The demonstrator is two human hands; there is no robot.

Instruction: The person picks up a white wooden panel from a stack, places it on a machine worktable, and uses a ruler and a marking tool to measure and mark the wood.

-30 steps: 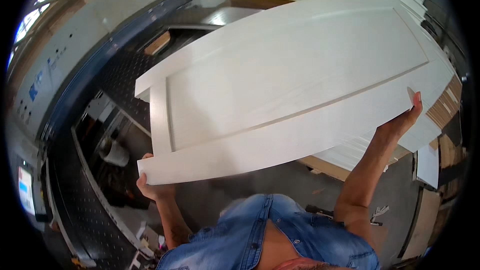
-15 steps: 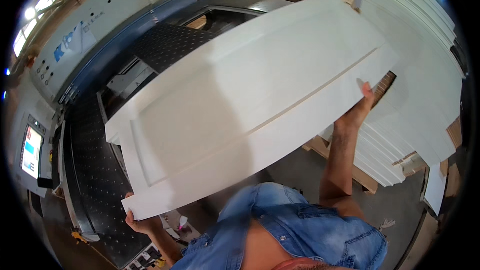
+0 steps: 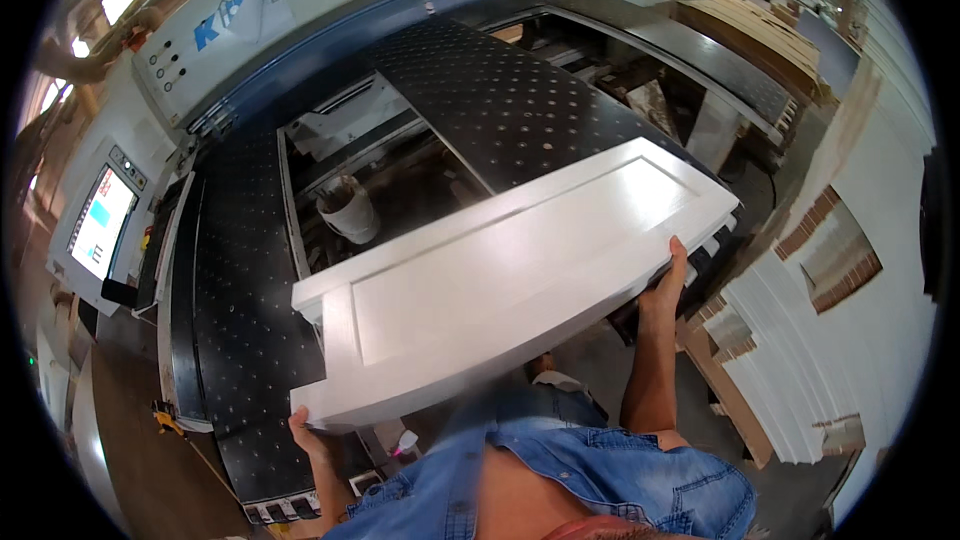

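A long white panel with a recessed middle and a notched left end is held between my two hands. My left hand is closed on its near left corner, thumb on top. At the right end, my right hand grips the near edge with the thumb up and the other fingers hidden underneath. Beneath and beyond the panel lies the black machine bed, dotted with small round holes. The panel's far edge overlaps this bed; whether it touches is not clear.
A white bucket stands in the bed's opening. On the left is a lit control screen. A tall stack of white panels rises at right on a wooden pallet. Boards are piled at the far right.
The white panel has swung away from the stack toward the machine bed and lowered, both hands still on it. My view has turned to the right stack's left, showing more of the bed.
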